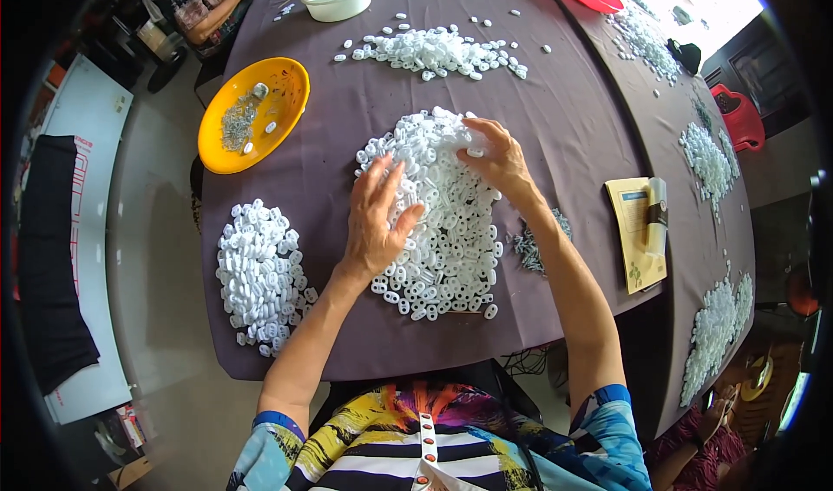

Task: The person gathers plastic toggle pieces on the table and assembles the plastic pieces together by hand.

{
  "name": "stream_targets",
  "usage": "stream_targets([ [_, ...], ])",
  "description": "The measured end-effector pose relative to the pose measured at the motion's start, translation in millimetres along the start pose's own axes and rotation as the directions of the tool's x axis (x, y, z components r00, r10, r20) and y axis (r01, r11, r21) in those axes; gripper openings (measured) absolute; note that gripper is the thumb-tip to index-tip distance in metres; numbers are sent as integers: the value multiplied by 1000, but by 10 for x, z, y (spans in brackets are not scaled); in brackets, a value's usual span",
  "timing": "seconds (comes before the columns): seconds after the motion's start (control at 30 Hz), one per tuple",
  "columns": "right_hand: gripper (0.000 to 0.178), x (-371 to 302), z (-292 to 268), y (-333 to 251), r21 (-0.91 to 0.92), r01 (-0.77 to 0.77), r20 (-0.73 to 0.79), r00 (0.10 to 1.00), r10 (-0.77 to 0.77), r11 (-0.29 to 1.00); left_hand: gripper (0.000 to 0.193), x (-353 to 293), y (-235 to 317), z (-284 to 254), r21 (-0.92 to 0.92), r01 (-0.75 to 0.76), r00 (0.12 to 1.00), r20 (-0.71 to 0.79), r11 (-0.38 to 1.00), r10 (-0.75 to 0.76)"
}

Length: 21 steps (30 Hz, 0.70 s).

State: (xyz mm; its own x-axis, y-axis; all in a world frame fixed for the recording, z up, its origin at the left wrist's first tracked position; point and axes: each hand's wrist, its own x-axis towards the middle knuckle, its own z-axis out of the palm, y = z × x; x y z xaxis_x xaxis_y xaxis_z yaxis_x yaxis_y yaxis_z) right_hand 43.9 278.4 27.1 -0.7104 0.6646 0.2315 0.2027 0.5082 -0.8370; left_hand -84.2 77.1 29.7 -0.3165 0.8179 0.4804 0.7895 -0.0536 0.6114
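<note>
We see a bright cloth shirt [373, 422] splashed with yellow, blue and purple, with black and white stripes, round red buttons [429, 441] and short, blue-edged sleeves [606, 422].

Daylight blazes in at upper right, bleaching that corner! White pieces [441, 222] gleam on the softly lit tablecloth [555, 127], fisheye edges bending into black.

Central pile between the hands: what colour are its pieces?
The pieces are white, showing best in the head view.
</note>
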Motion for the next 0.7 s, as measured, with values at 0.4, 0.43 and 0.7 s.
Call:
stream_targets([
  [0.4,104,-51,-502,-142,-531,-55,242,947,213,846,83,740,-8,62,285,67,943,296,956,-155],
  [0.43,103,-28,-463,-186,-526,-29,267,943,198,850,81,758,-14,101,272,59,938,314,960,-147],
  [0.7,91,146,-117,-180,-368,28,275,958,80,929,59,888,-201,420,54,41,973,226,998,-52],
])
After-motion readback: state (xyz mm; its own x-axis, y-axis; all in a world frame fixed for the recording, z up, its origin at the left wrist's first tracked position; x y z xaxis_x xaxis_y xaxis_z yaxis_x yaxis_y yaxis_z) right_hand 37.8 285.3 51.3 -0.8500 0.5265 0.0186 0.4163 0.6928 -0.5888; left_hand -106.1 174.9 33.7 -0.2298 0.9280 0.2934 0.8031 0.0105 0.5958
